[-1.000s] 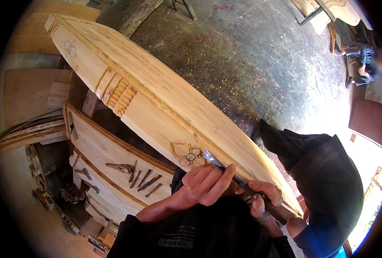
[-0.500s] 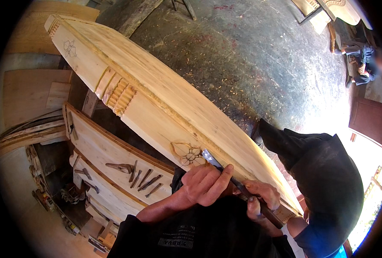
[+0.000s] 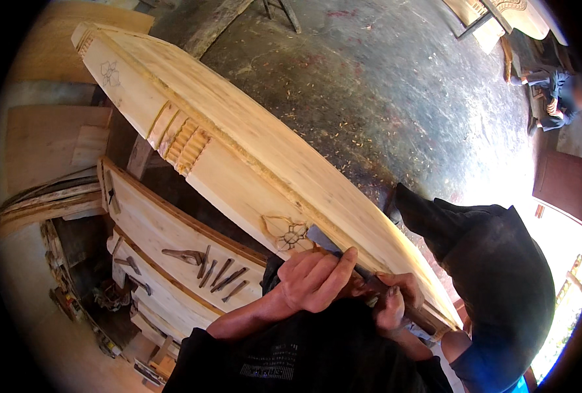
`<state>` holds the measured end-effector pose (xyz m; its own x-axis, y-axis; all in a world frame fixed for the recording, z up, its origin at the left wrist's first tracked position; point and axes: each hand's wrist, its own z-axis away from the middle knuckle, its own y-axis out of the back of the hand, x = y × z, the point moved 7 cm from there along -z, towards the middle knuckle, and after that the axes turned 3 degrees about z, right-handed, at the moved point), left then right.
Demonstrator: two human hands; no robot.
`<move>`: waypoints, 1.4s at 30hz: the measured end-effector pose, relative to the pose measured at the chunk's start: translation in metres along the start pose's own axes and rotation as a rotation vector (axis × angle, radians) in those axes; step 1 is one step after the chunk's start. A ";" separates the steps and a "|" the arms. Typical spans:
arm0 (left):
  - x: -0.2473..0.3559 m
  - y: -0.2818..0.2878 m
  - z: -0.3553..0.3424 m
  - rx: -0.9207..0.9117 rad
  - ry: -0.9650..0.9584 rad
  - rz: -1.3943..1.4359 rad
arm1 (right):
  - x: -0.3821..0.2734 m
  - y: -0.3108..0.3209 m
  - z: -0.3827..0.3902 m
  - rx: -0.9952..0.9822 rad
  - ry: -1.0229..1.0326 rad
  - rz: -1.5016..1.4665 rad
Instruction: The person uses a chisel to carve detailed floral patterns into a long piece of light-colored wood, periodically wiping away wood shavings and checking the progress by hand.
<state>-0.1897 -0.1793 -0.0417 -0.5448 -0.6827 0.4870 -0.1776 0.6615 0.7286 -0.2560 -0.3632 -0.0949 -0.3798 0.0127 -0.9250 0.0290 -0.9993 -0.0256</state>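
A wood chisel with a broad flat blade lies slantwise over a long pale wooden piece. My left hand grips the lower blade, its index finger stretched along the metal. My right hand is closed around the dark handle, with the thumb on top. The blade's tip is right beside a carved flower on the piece's side face. Whether the edge touches the wood cannot be made out. Further along that face are a ribbed carved band and a pencilled flower outline.
At left, a board carries several chisels and a wooden-handled tool. Wood shavings are scattered over the concrete floor. My bent, dark-clothed leg is at right. Another person sits at far right.
The chisel has turned slightly, its blade now duller and less bright. My right hand and the handle have shifted a little; my left hand keeps almost the same place.
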 end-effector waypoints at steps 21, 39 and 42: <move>-0.012 0.025 0.019 -0.072 0.086 -0.069 | -0.071 -0.010 -0.021 -0.251 0.686 0.359; -0.012 0.024 0.020 0.061 0.113 -0.060 | -0.099 -0.029 -0.017 -0.247 0.885 0.669; -0.013 0.023 0.023 0.071 0.113 -0.050 | -0.094 -0.027 -0.015 -0.234 0.897 0.685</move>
<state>-0.2057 -0.1480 -0.0418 -0.4390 -0.7434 0.5045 -0.2623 0.6431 0.7194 -0.2072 -0.3366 -0.0130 0.5729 -0.4149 -0.7069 0.1817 -0.7767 0.6031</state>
